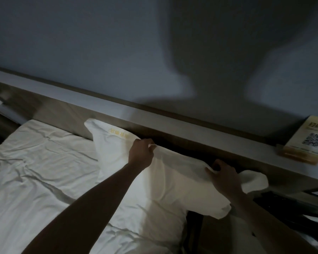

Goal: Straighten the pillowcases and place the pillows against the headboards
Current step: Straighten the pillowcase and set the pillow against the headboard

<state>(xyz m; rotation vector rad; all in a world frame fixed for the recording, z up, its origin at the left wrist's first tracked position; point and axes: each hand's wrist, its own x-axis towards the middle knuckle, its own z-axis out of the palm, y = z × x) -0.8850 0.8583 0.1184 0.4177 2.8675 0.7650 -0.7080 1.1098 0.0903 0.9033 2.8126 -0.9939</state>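
Head view: pillow [163,180] lies at the bed's [35,171] head, its top edge close under the headboard [173,129]; left hand [140,154] and right hand [225,177] each pinch that edge, fingers clamped on the case; placing looks nearly done, wrinkles remain; only one pillow shows.

The pillow [173,180] lies on the bed [35,171], its far edge against the headboard [72,114]. The left hand [140,154] pinches the pillow's far edge left of its middle; the right hand [225,178] grips the same edge further right, near the pillow's right corner. A ledge [173,121] runs along the top of the headboard, behind the pillow. On that ledge, to the right of the pillow, stands a card with a QR code [310,138]. The wall [99,43] rises behind the ledge.
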